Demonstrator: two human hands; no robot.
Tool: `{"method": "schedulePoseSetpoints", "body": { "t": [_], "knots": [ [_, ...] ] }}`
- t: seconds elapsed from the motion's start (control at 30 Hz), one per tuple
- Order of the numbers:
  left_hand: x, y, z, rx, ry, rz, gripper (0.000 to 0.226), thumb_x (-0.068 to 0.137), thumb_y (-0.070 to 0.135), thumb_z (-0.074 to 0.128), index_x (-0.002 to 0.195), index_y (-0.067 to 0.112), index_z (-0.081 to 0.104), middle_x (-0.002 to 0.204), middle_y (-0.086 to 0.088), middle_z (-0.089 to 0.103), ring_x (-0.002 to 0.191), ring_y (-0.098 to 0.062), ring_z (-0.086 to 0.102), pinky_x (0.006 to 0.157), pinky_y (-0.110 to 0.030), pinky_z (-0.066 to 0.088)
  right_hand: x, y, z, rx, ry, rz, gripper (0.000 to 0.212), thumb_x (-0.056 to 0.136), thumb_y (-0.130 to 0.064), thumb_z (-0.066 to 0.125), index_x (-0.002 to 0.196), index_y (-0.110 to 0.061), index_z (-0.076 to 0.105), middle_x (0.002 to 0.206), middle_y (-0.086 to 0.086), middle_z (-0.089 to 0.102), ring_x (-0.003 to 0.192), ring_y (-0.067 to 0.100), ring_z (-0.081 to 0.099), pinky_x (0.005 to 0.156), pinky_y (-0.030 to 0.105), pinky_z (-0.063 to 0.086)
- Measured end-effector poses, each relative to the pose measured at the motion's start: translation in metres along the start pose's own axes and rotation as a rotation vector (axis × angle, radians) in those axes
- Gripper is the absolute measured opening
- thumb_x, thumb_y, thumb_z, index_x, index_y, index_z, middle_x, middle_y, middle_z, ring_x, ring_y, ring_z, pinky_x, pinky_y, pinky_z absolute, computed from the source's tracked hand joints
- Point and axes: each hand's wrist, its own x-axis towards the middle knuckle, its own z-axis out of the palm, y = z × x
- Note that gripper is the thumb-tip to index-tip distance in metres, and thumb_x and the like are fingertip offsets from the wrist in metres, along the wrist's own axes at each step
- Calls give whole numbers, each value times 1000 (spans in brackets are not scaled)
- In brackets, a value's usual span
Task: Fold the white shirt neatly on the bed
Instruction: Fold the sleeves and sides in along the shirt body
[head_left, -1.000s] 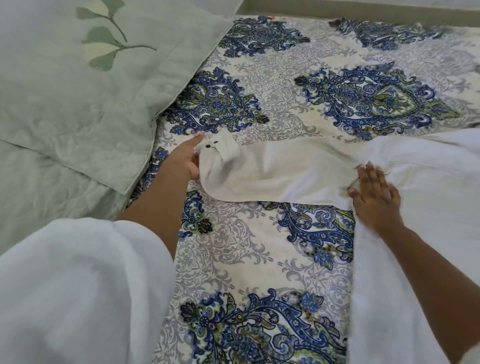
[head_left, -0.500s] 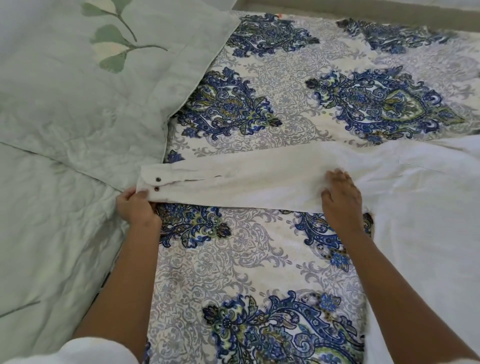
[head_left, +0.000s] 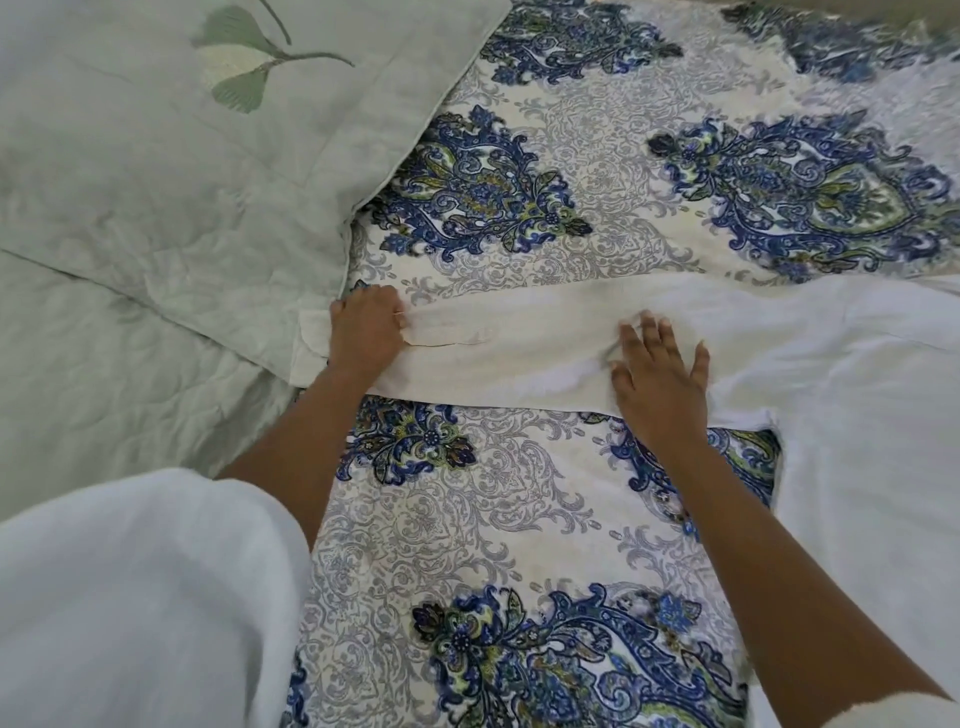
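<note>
The white shirt (head_left: 857, 395) lies spread on the bed at the right, its body running off the right edge. One long sleeve (head_left: 524, 338) stretches flat to the left across the patterned bedspread. My left hand (head_left: 366, 332) rests on the cuff end of that sleeve, fingers curled down on the cloth near the pillow. My right hand (head_left: 660, 374) lies flat and spread on the sleeve near the armpit, pressing it down. The cuff's tip (head_left: 311, 343) sticks out left of my left hand.
A pale green quilted pillow (head_left: 182, 156) with a leaf design lies at the upper left, touching the cuff. The blue paisley bedspread (head_left: 519, 519) covers the bed. My own white sleeve (head_left: 140, 597) fills the lower left.
The sleeve was pulled out straight to the left. My left hand moved from gripping the cuff's lower edge to resting on top of it. My right hand opened flat on the sleeve.
</note>
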Motion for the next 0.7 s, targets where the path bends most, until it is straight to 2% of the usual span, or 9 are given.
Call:
{"method": "schedulePoseSetpoints", "body": {
  "t": [0.07, 0.2, 0.27, 0.37, 0.43, 0.5, 0.57, 0.63, 0.7],
  "knots": [
    [2, -6, -3, -14, -1, -50, 20, 86, 3, 49, 103, 5, 59, 112, -15, 57, 112, -31, 47, 95, -41, 29, -1, 6, -6, 86, -3, 2, 53, 99, -26, 32, 149, -18, 16, 158, 1, 9, 146, 14, 2, 116, 42, -2],
    [-10, 27, 4, 25, 58, -162, 41, 82, 12, 55, 121, 2, 49, 129, -19, 44, 123, -34, 36, 105, -45, 22, 0, 23, -14, 180, 79, 76, 50, 100, -26, 32, 148, -16, 21, 157, 2, 13, 146, 16, 4, 117, 39, 0],
    [-12, 73, 12, -13, 82, -1, 52, 83, 21, 56, 130, 3, 42, 137, -18, 38, 128, -33, 32, 107, -44, 19, 4, 39, -18, 224, 166, 161, 48, 100, -26, 31, 146, -12, 27, 156, 6, 18, 146, 18, 7, 117, 38, 2],
    [-6, 158, 25, -92, -38, 315, 52, 92, 32, 47, 136, 7, 36, 139, -15, 37, 128, -30, 34, 105, -41, 24, 10, 73, -30, 331, 321, 264, 46, 97, -19, 30, 141, -6, 38, 151, 11, 32, 144, 22, 19, 118, 35, 12],
    [5, 201, 28, -173, -127, 359, 49, 93, 39, 46, 132, 11, 41, 136, -13, 40, 126, -29, 36, 102, -41, 28, 15, 96, -37, 393, 340, 324, 42, 98, -10, 32, 139, -5, 40, 149, 9, 35, 143, 20, 22, 116, 29, 14],
    [22, 231, 30, -306, -239, 312, 43, 90, 48, 49, 118, 15, 51, 128, -9, 48, 122, -27, 40, 100, -41, 30, 21, 120, -44, 375, 324, 319, 42, 97, -6, 33, 138, -4, 42, 149, 10, 36, 142, 20, 24, 115, 27, 15],
    [38, 249, 26, -444, -395, 248, 49, 80, 58, 49, 104, 16, 55, 115, -8, 57, 112, -25, 50, 100, -40, 35, 31, 137, -48, 333, 310, 307, 42, 96, -6, 34, 137, -2, 44, 147, 13, 39, 140, 23, 28, 115, 29, 18],
    [50, 264, 20, -516, -517, 214, 45, 87, 55, 48, 96, 11, 55, 93, -9, 56, 90, -20, 52, 83, -33, 42, 44, 154, -58, 318, 365, 348, 43, 94, -12, 33, 134, -4, 48, 141, 14, 46, 135, 26, 37, 112, 34, 27],
    [59, 278, 15, -547, -596, 206, 39, 94, 46, 47, 78, 11, 50, 71, -6, 44, 67, -19, 43, 61, -30, 32, 55, 169, -72, 300, 442, 405, 42, 93, -13, 35, 131, -9, 52, 135, 12, 52, 129, 29, 39, 106, 37, 34]
  ]
}}
